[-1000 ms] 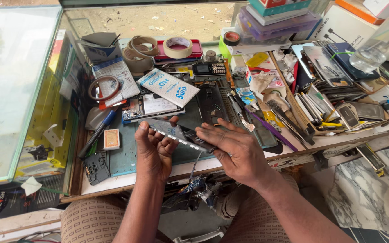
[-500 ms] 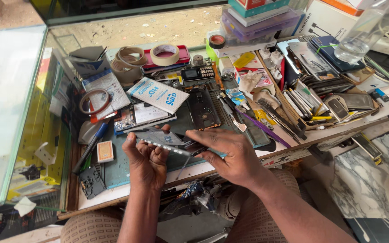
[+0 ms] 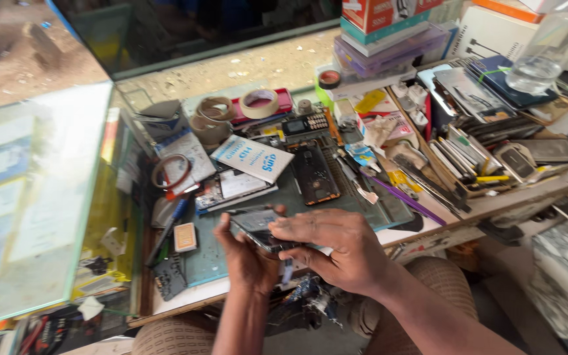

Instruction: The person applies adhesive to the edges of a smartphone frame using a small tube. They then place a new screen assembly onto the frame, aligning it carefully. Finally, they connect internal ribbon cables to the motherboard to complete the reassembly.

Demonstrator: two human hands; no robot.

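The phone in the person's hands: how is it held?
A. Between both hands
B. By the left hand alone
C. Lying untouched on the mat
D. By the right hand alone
A: the left hand cradles the phone from below while the right hand grips its near edge.

We are seeing a white-and-blue flat packet point(image 3: 254, 158) lying mid-bench, and red and teal boxes point(image 3: 384, 16) stacked behind.

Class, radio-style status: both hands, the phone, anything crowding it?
Left hand and right hand both grip the phone. Held above green mat. Nothing blocking.
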